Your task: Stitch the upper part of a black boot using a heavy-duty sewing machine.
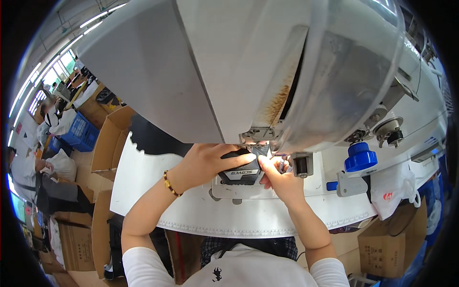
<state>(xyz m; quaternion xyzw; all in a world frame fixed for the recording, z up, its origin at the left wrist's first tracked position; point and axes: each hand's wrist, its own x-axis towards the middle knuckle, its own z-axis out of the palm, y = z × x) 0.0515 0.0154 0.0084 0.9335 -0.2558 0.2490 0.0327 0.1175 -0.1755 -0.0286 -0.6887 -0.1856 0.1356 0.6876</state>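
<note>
A black, fabric-like piece [240, 171] with pale lettering and grey stripes lies under the head of a large white sewing machine [201, 67]. My left hand [206, 165] grips it from the left, fingers over its far side and thumb across its top. At its right edge, my right hand [282, 181] pinches it between thumb and fingers. A small metallic thing [284, 166] shows by the right fingers, but I cannot make out its kind. The machine head hides the far part of the piece.
A white table [158, 201] with a ruler scale along its front edge carries the machine. A blue knob [359, 157] is at the machine's right. Cardboard boxes [112, 143] stand left, another box [387, 241] lower right, below a white plastic bag [394, 191]. People are at the far left.
</note>
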